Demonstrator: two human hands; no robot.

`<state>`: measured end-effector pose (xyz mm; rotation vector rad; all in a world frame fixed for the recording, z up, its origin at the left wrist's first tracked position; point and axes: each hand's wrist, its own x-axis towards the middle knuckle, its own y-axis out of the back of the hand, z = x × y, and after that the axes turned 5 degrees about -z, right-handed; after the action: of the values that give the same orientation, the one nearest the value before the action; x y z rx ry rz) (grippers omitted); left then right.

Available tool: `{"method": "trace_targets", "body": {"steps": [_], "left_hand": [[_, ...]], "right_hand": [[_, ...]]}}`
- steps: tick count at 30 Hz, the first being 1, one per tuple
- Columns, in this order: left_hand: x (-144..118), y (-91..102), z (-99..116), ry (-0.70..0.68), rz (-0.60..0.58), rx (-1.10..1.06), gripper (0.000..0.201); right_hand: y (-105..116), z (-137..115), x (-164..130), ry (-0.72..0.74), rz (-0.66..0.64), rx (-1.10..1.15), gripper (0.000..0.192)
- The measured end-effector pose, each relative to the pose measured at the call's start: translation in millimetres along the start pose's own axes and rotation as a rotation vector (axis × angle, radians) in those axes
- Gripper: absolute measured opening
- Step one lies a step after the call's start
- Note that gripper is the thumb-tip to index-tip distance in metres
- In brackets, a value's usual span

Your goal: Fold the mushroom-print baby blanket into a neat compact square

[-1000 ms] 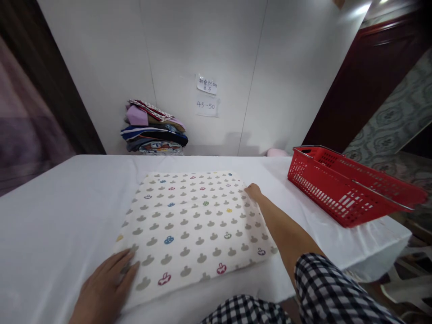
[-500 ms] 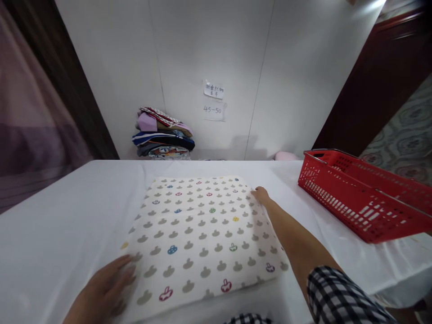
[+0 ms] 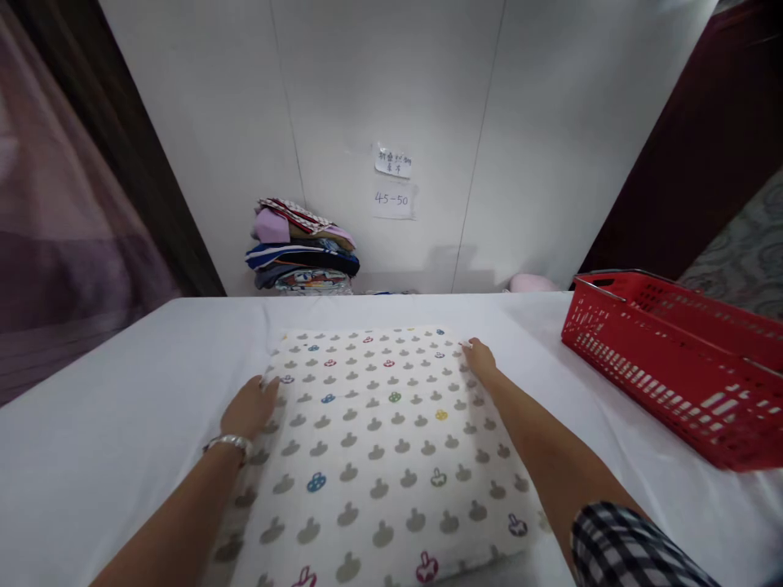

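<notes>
A white cloth (image 3: 373, 447) printed with grey mushroom shapes and a few coloured ones lies spread flat in front of me. At its left edge, toward the far side, my left hand (image 3: 250, 406) is closed with the fingertips pinching the border. A silvery bracelet circles that wrist. My right hand (image 3: 480, 359) pinches the cloth's right edge close to the far corner, where a bit of fabric rises at the fingertips. My forearms reach along both sides of the cloth, and the right one wears a black-and-white checked sleeve.
To the right, a red plastic basket (image 3: 666, 350) with metal handles stands on the white-covered table (image 3: 152, 391). A stack of folded fabrics (image 3: 304, 249) sits at the back left against the wall. Behind the far edge is a pinkish object (image 3: 532, 283). Paper notes (image 3: 393, 200) hang on the wall.
My left hand has moved forward along the cloth's left edge, from the near part toward the far part, and closed on the border. My right hand stays by the far right corner.
</notes>
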<state>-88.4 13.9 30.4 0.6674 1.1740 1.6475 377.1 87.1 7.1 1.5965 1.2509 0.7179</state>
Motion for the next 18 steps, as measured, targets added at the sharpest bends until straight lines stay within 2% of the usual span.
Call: {"method": "trace_targets", "body": {"steps": [4,11,14,18], "left_hand": [[28,-4.1,15,0.081,-0.038,-0.003,0.062],[71,-5.4,27,0.098,-0.047,-0.055,0.065],[86,-8.6,32,0.098,-0.047,-0.048,0.059],[93,-14.8,33,0.137,0.022,-0.010,0.048]], "right_hand": [[0,-1,4,-0.009,-0.012,-0.050,0.036],[-3,-14,26,0.002,-0.011,-0.112,0.040],[-6,-19,34,0.011,-0.020,-0.138,0.038],[-8,-19,40,0.003,-0.031,-0.172,0.035]]}}
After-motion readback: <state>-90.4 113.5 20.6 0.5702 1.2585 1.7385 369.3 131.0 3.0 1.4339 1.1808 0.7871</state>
